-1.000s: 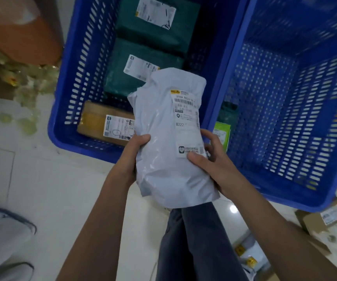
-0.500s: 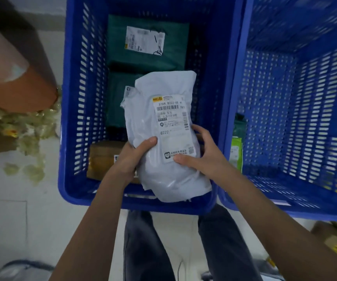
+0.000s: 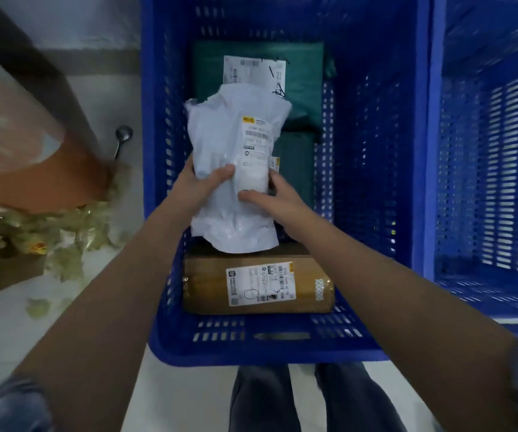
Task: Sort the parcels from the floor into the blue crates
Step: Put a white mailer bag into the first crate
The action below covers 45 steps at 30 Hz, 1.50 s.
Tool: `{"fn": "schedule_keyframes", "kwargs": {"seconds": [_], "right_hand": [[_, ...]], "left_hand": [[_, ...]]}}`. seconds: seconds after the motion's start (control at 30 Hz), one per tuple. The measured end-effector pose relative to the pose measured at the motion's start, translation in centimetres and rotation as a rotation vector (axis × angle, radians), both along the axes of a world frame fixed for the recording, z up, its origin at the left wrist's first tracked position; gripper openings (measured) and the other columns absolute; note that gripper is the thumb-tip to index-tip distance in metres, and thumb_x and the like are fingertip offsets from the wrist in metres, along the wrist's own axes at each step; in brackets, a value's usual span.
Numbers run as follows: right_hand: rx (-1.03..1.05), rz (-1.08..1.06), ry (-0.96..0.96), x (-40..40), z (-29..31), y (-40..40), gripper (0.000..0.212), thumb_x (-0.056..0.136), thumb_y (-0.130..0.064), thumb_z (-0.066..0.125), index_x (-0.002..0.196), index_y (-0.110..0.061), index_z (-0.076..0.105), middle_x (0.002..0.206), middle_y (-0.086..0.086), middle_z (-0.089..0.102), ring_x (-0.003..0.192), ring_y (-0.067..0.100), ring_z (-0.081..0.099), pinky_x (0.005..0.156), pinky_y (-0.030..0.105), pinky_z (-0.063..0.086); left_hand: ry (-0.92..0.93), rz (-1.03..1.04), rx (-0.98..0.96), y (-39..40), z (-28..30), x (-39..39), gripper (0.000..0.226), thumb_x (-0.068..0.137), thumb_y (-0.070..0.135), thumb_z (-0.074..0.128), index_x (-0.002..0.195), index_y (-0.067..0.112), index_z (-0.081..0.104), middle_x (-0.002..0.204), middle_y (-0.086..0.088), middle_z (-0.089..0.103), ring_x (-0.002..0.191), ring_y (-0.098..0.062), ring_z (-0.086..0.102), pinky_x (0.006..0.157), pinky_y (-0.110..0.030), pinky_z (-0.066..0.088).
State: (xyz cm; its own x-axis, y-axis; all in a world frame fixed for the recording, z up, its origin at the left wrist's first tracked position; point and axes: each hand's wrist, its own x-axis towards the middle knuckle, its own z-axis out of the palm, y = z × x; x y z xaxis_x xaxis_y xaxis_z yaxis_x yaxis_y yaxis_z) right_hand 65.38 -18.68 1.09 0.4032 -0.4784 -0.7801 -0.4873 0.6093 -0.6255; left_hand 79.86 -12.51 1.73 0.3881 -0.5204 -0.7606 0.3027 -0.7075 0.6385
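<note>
A white plastic mailer parcel (image 3: 236, 145) with a shipping label is held inside the left blue crate (image 3: 376, 151). My left hand (image 3: 198, 188) grips its left side and my right hand (image 3: 273, 198) grips its lower right. Below it in the crate lies a brown taped box parcel (image 3: 201, 285) with a white label. Two dark green parcels sit further back, the far green parcel (image 3: 304, 73) and a second green parcel (image 3: 295, 163) partly hidden behind the mailer. A second blue crate (image 3: 494, 182) stands to the right.
My legs in dark trousers (image 3: 307, 397) stand at the crate's near edge on a pale floor. At the left are an orange-brown object (image 3: 33, 182), crumpled yellowish wrapping (image 3: 64, 232), a small cardboard box (image 3: 17, 269) and a metal spoon (image 3: 122, 138).
Both hands have carried the white mailer forward and down into the left crate. The view has shifted over that crate, showing the brown box in full.
</note>
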Motion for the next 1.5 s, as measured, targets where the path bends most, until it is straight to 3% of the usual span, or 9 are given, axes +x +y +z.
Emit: {"fn": "schedule_keyframes", "kwargs": {"seconds": [0.13,0.4,0.53,0.67,0.83,0.97,1.17,1.33,1.5], "right_hand": [[-0.074,0.032,0.046,1.5,-1.6,-0.1,0.065,0.083,-0.014,0.068,0.141,-0.017,0.037,0.124,-0.004,0.053,0.104,0.01,0.052,0.074,0.015,0.046],[-0.043,0.198,0.096,1.0,-4.4,1.5,0.069,0.088,-0.004,0.057,0.149,-0.011,0.025,0.148,0.009,0.04,0.134,0.024,0.041,0.111,0.035,0.036],[-0.019,0.192,0.091,1.0,-4.8,1.1,0.065,0.091,-0.011,0.053,0.15,-0.018,0.025,0.151,0.005,0.037,0.135,0.021,0.041,0.11,0.033,0.037],[0.025,0.191,0.085,1.2,-4.7,0.1,0.065,0.091,-0.004,0.044,0.15,-0.024,0.024,0.151,0.001,0.036,0.131,0.017,0.042,0.081,0.02,0.044],[0.037,0.201,0.029,2.2,-4.4,-0.6,0.068,0.091,-0.001,0.04,0.151,-0.026,0.019,0.154,0.0,0.031,0.117,0.018,0.047,0.06,0.014,0.036],[0.038,0.199,0.022,1.1,-3.0,-0.3,0.059,0.095,-0.008,0.043,0.15,-0.019,0.024,0.153,0.003,0.031,0.132,0.019,0.04,0.086,0.016,0.037],[-0.021,0.064,0.112,-5.1,-0.6,1.5,0.04,0.096,-0.012,0.042,0.136,-0.011,0.044,0.138,0.008,0.048,0.12,0.019,0.051,0.095,0.028,0.04],[-0.152,-0.245,0.052,-13.6,5.0,2.1,0.02,0.097,-0.002,0.038,0.1,-0.012,0.055,0.093,0.0,0.059,0.077,0.006,0.057,0.069,0.01,0.047],[-0.302,-0.609,0.047,-21.7,10.6,2.9,0.037,0.093,0.007,0.037,0.077,-0.021,0.054,0.069,-0.003,0.057,0.058,0.002,0.053,0.065,0.019,0.048]], "left_hand": [[-0.051,0.053,0.019,0.4,-2.3,0.4,0.066,0.086,0.033,0.066,0.143,0.015,0.036,0.14,-0.004,0.051,0.124,-0.019,0.053,0.105,-0.033,0.043],[-0.412,-0.105,0.121,1.7,-4.7,-0.9,0.065,0.087,0.002,0.05,0.148,0.011,0.027,0.149,-0.011,0.037,0.136,-0.026,0.037,0.111,-0.037,0.035],[-0.722,-0.52,0.161,2.3,-4.2,-2.0,0.071,0.089,0.016,0.057,0.15,0.025,0.021,0.158,-0.013,0.011,0.142,-0.033,0.023,0.108,-0.046,0.037],[-0.658,-0.676,0.332,1.7,-4.3,-3.6,0.08,0.086,0.047,0.06,0.148,0.045,0.009,0.158,-0.01,-0.006,0.142,-0.038,0.016,0.104,-0.051,0.037],[-0.754,-0.69,0.446,0.8,-5.1,-4.0,0.08,0.092,0.038,0.055,0.149,0.042,-0.001,0.154,-0.015,0.003,0.135,-0.04,0.024,0.095,-0.051,0.042],[-0.767,-0.756,0.506,0.1,-5.0,-3.8,0.083,0.091,0.044,0.054,0.148,0.042,-0.007,0.155,-0.015,0.002,0.138,-0.042,0.02,0.096,-0.054,0.041],[-0.908,-0.739,0.474,0.5,-2.5,-7.3,0.074,0.091,0.034,0.054,0.149,0.014,0.014,0.151,-0.023,0.013,0.131,-0.044,0.027,0.103,-0.052,0.031],[-0.972,-0.774,0.265,-0.3,1.0,-15.3,0.048,0.087,0.021,0.054,0.123,-0.009,0.046,0.133,-0.03,0.04,0.117,-0.045,0.043,0.096,-0.051,0.035],[-0.95,-0.76,-0.048,-3.2,5.5,-24.9,0.039,0.083,0.012,0.063,0.115,-0.007,0.051,0.12,-0.029,0.047,0.111,-0.044,0.046,0.091,-0.049,0.038]]}}
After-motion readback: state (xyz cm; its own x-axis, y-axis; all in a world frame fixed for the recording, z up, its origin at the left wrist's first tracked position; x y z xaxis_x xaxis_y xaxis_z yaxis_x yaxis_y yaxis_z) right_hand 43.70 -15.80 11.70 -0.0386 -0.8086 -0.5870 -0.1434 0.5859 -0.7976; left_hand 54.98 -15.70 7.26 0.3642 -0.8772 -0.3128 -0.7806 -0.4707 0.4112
